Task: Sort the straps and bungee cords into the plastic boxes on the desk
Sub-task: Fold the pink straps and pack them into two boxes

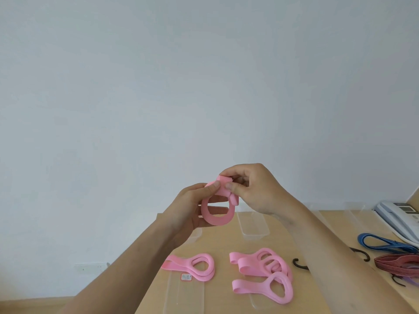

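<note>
Both hands hold one pink strap (218, 219) rolled into a loop, raised above the desk in front of the wall. My left hand (192, 209) cradles the loop from below, thumb on its top. My right hand (251, 189) pinches the strap's free end at the top of the roll. On the desk lie more pink straps: one (197, 267) at the left and a pile (267, 275) in the middle. A blue bungee cord (385, 242) and a red bungee cord (399, 266) lie at the right. Clear plastic boxes (255, 225) stand at the desk's far edge.
A clear lid (181, 298) with a small label lies near the front left of the wooden desk (226, 245). A white telephone (401, 215) stands at the far right. Black hooks (299, 264) stick out beside my right forearm. A wall socket (90, 267) sits low on the left.
</note>
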Tool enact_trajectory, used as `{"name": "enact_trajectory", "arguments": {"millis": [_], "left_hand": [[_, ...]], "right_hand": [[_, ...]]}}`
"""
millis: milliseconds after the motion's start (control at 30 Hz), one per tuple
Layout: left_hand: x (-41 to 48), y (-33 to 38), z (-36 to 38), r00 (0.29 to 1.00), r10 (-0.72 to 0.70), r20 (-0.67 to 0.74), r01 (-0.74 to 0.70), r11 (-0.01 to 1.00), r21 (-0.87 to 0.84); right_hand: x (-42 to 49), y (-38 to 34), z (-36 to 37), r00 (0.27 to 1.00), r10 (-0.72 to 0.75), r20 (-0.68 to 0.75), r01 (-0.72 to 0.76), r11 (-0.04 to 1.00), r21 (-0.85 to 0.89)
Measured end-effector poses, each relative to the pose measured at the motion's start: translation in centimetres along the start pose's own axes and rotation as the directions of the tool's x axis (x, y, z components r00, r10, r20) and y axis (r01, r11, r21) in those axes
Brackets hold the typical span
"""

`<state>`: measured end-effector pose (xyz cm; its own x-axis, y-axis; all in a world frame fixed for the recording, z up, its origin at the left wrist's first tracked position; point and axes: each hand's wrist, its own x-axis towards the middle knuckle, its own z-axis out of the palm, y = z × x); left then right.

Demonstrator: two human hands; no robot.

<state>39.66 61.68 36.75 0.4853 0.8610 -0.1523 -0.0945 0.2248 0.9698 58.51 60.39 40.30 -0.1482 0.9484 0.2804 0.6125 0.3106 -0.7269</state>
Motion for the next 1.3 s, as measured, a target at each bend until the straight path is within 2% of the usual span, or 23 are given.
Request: {"name": "enact_trajectory", "arguments": {"millis": [133, 433, 600, 700, 867, 1167, 1300], "left_hand": [[0.0, -0.2, 0.2, 1.000, 0.001, 0.019, 0.000, 0.998, -0.070], [-0.3, -0.3, -0.1, 0.997, 0.054, 0.049, -0.043, 0.980, -0.196], [-0.7, -0.8, -1.0, 0.998, 0.029, 0.062, -0.012, 0.965, -0.263], [-1.0, -1.4, -1.8, 0.999, 0.015, 0.035, -0.005, 0.962, -0.272], [-1.5, -2.4, -4.0, 0.999, -0.011, 0.041, 0.021, 0.966, -0.259], [-2.6, -3.8, -8.5, 0.995, -0.076, 0.064, 0.088, 0.969, -0.230], [-2.8, -5.0, -9.9, 0.990, -0.097, 0.104, 0.113, 0.980, -0.162]], "right_hand": [[0.1, 0.1, 0.7, 0.998, -0.024, -0.065, 0.020, 0.998, -0.061], [-0.5, 0.4, 2.5, 0.970, -0.218, -0.109, 0.183, 0.945, -0.270], [-1.3, 1.1, 4.4, 0.898, -0.401, -0.180, 0.287, 0.845, -0.452], [-1.9, 1.2, 5.8, 0.863, -0.459, -0.212, 0.331, 0.830, -0.448], [-2.2, 1.3, 8.1, 0.857, -0.442, -0.264, 0.347, 0.875, -0.338], [-3.1, 1.6, 12.6, 0.927, -0.348, -0.141, 0.305, 0.918, -0.255], [-3.3, 1.8, 14.5, 0.940, -0.318, -0.127, 0.280, 0.927, -0.249]]}}
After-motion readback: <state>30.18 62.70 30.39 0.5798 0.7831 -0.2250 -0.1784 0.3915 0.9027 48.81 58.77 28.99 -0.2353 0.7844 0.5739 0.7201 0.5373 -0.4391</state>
